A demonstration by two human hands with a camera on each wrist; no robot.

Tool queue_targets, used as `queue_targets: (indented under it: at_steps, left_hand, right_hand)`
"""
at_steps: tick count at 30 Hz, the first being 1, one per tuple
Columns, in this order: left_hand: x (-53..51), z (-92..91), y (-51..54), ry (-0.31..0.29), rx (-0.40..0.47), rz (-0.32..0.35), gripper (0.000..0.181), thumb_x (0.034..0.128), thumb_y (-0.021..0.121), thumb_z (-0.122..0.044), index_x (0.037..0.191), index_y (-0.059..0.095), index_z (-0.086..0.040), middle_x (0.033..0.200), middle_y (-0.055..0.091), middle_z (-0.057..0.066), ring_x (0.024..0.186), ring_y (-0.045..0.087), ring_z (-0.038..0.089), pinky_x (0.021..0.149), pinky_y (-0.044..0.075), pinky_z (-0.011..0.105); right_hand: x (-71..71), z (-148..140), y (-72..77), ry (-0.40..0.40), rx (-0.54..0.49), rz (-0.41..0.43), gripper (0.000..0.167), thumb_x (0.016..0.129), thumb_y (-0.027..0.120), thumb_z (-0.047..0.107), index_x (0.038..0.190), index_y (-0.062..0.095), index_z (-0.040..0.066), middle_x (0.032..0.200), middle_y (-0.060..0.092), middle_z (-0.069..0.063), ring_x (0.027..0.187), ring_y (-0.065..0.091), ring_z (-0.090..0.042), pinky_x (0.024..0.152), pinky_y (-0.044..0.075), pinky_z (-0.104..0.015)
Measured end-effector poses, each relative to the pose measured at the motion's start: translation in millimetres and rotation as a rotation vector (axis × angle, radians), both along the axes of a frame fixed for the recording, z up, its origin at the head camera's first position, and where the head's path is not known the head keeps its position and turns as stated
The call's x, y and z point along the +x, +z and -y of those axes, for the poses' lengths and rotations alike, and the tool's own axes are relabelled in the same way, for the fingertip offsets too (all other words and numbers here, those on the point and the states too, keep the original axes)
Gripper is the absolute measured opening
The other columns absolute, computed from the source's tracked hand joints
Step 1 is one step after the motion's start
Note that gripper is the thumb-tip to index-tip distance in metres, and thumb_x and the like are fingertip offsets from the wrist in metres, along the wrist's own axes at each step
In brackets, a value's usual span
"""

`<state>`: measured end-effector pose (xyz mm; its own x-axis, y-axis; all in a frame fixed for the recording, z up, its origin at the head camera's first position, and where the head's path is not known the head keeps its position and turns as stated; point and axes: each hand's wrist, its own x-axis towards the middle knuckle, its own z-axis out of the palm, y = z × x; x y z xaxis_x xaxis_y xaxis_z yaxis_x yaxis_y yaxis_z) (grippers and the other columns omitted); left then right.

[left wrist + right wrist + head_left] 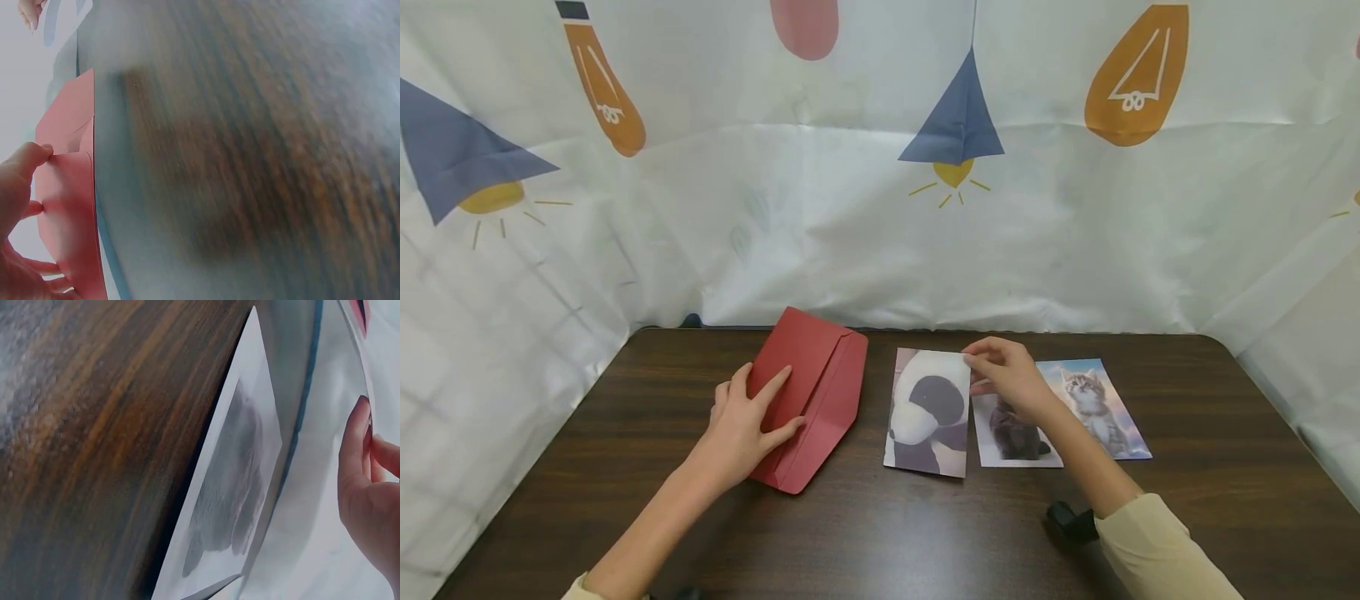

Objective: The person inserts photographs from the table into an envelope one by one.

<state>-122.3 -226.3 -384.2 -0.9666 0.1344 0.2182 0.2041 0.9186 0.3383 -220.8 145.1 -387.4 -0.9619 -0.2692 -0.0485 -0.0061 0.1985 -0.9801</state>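
Note:
A red envelope (808,392) lies slanted on the left of the table, its flap folded out to the right. My left hand (741,425) rests on it with fingers spread, the thumb near the pocket's opening. The left wrist view shows the thumb and fingers of that left hand (25,212) against the envelope (70,206). Right of the envelope, my right hand (1011,379) pinches the top right corner of a panda picture card (928,417). The right wrist view has this hand (369,494) holding the card's edge (359,347).
A card with a dark cat (1018,437) lies right of the panda card, partly beneath my right forearm. Beside it is a kitten card (1097,408) with a pastel background. A white patterned curtain (865,233) hangs behind the dark wooden table (865,542).

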Motion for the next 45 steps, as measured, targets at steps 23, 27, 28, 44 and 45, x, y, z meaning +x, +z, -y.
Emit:
queue_targets:
  at_steps: [23,27,28,44,45]
  left_hand:
    - [-3.9,-27.8,3.5,0.02,0.068,0.002,0.072,0.0938,0.081,-0.028,0.155,0.051,-0.006,0.155,0.031,0.037,0.131,0.036,0.056,0.095,0.051,0.067]
    - [-4.8,-34.0,2.0,0.01,0.075,-0.005,0.073,0.0931,0.082,-0.028,0.155,0.051,-0.007,0.156,0.031,0.037,0.132,0.036,0.056,0.093,0.054,0.066]
    - [-5.0,-35.6,1.7,0.007,0.078,-0.006,0.073,0.0929,0.082,-0.028,0.155,0.051,-0.007,0.156,0.031,0.037,0.132,0.036,0.055,0.093,0.055,0.065]
    - [-9.0,-61.0,3.3,-0.011,0.116,-0.019,0.072,0.093,0.082,-0.03,0.155,0.052,-0.008,0.157,0.032,0.036,0.134,0.037,0.054,0.096,0.054,0.063]
    - [-9.2,-62.3,3.6,-0.011,0.117,-0.018,0.072,0.0931,0.082,-0.03,0.155,0.052,-0.009,0.157,0.032,0.036,0.134,0.037,0.054,0.096,0.054,0.063]
  right_hand:
    - [12.2,2,8.9,0.007,-0.065,0.056,0.032,0.108,0.06,0.01,0.129,0.057,-0.015,0.091,0.068,-0.001,0.082,0.066,-0.013,0.076,0.062,-0.028]
    - [13.0,3,10.1,0.006,-0.07,0.057,0.032,0.108,0.06,0.009,0.128,0.057,-0.015,0.09,0.067,0.0,0.082,0.065,-0.013,0.075,0.062,-0.028]
    - [13.2,3,10.4,0.006,-0.071,0.055,0.032,0.108,0.06,0.009,0.128,0.057,-0.015,0.09,0.067,0.0,0.082,0.065,-0.014,0.075,0.062,-0.028]
    - [15.6,2,11.1,-0.001,-0.095,0.046,0.032,0.107,0.06,0.008,0.129,0.057,-0.016,0.091,0.068,0.001,0.082,0.065,-0.014,0.075,0.063,-0.029]
    - [15.8,2,11.2,-0.003,-0.097,0.046,0.032,0.107,0.06,0.008,0.129,0.056,-0.016,0.091,0.068,0.001,0.082,0.065,-0.014,0.075,0.063,-0.029]
